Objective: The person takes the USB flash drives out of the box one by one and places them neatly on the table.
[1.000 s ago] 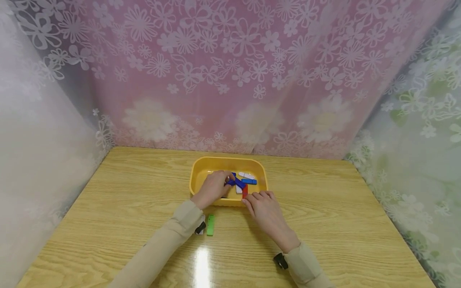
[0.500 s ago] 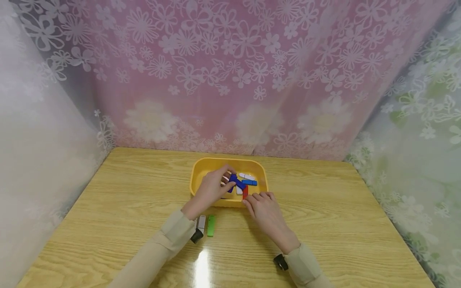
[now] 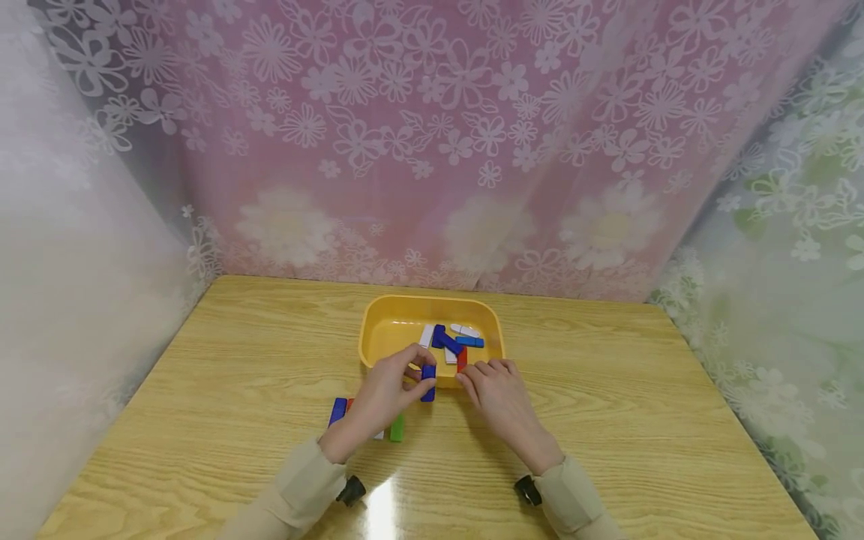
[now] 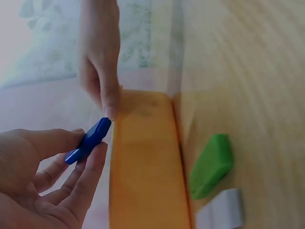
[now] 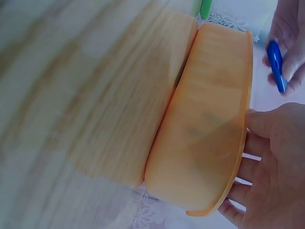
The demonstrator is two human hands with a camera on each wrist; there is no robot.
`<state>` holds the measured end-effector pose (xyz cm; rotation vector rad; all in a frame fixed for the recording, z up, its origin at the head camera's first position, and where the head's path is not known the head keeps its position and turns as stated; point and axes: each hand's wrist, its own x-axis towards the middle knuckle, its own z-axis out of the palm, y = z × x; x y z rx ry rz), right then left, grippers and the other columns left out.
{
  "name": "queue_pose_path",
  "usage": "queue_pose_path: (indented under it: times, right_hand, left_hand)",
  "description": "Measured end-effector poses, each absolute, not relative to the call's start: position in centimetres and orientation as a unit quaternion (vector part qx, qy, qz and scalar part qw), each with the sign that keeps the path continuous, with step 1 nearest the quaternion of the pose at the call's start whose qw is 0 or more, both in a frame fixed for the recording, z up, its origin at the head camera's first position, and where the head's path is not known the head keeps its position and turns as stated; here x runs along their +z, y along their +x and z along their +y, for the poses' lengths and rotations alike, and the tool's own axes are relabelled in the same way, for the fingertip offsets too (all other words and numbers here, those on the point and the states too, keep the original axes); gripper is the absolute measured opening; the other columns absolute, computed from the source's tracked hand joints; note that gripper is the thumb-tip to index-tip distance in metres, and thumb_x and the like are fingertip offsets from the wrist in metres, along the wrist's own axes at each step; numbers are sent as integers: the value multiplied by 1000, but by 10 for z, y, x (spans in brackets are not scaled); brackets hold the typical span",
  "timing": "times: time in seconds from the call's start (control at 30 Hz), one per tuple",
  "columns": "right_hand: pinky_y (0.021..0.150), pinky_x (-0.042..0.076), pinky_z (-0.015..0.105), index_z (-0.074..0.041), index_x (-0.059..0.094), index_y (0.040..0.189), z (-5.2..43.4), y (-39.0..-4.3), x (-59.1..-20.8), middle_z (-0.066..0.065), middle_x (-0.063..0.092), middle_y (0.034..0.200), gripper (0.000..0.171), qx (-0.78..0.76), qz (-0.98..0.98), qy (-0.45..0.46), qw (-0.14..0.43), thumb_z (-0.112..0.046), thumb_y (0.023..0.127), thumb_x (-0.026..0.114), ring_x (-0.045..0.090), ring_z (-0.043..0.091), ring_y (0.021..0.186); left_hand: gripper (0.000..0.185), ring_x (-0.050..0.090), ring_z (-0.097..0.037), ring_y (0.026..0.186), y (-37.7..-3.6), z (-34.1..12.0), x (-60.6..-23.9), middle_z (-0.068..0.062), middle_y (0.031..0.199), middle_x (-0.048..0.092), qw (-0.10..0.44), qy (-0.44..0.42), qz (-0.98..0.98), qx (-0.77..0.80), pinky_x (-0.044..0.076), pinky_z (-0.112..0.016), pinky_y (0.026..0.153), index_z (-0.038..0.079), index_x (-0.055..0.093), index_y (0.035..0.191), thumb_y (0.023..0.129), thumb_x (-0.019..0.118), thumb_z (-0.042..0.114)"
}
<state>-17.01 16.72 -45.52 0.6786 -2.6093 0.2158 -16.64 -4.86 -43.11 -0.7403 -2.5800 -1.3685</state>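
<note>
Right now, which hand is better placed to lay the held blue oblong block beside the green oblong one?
Probably the left hand: it pinches the blue block, nearer the green block, while the right hand grips the yellow plastic tub.

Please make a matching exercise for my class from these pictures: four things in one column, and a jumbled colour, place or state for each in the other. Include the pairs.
Column 1
1. left hand
2. tub
3. green block
4. right hand

Column 2
A. lying on the table beside a white block
B. holding the tub at its edge
C. pinching a blue block
D. yellow

Right pairs: 1-C, 2-D, 3-A, 4-B
</note>
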Motion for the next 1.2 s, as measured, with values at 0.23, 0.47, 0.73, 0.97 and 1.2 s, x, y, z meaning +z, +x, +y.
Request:
queue_pose_path:
  times: [0.23, 0.47, 0.73, 0.97, 1.2]
  right_hand:
    - [91, 48, 47, -13, 71, 88, 166, -169, -454, 0, 68, 80, 18, 84, -941, 244, 218, -24, 100, 65, 63, 25, 80]
    - [92, 48, 47, -13, 71, 88, 167, -169, -455, 0, 68, 80, 18, 84, -942, 243, 215, -25, 100, 65, 63, 26, 80]
    - [93, 48, 48, -14, 70, 88, 167, -170, -455, 0, 68, 81, 18, 83, -945, 240, 206, -26, 100, 64, 63, 26, 81]
    - [94, 48, 49, -14, 70, 88, 167, -169, -454, 0, 68, 81, 19, 81, -947, 238, 201, -27, 100, 64, 63, 25, 81]
    - [95, 47, 49, -14, 70, 89, 167, -170, -454, 0, 67, 81, 21, 87, -950, 233, 188, -28, 102, 62, 62, 25, 82]
  left_hand:
    - [23, 70, -17, 82, -154, -54, -450, -6, 107, 72, 42, -269, -867, -418, 56, -22, 70, 8, 72, 113, 90, 76, 5]
    - [30, 64, -17, 79, -153, -52, -463, -8, 100, 68, 9, -277, -894, -352, 51, -23, 67, 5, 71, 113, 84, 81, 3]
    - [29, 62, -21, 96, -152, -51, -465, -6, 107, 71, 27, -288, -921, -262, 51, -35, 83, 6, 74, 112, 85, 83, 14]
    - [35, 60, -21, 102, -151, -54, -464, -4, 108, 70, 28, -295, -931, -214, 49, -38, 93, 9, 76, 110, 83, 85, 29]
    - [42, 59, -23, 105, -149, -60, -461, -3, 113, 69, 10, -300, -924, -236, 49, -40, 94, 10, 74, 112, 78, 89, 29]
